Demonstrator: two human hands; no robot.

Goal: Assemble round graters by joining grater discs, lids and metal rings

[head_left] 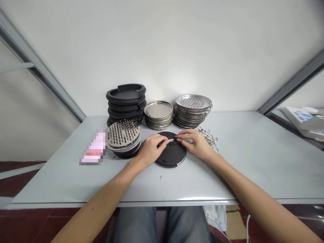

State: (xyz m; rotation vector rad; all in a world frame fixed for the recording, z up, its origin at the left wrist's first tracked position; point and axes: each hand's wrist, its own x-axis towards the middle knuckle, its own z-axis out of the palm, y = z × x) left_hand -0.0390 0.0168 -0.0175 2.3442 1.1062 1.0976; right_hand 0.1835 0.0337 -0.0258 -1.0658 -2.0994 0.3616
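A round black plastic disc (173,156) lies flat on the table in front of me. Over its upper half I hold a thin metal wire piece (171,140). My left hand (151,147) pinches its left end between thumb and forefinger. At the other end, my right hand (194,143) closes its thumb and fingers on it. Just beyond my right hand lies a loose pile of metal wire loops (207,136). Left of the disc stands a stack topped by a grater plate (124,132) with raised teeth.
Along the wall stand stacked black rings (126,92), shallow metal discs (159,109) and perforated metal plates (193,102). A blurred pink item (96,145) lies at left on the grey table (253,162). Metal frame posts (291,82) rise at both sides.
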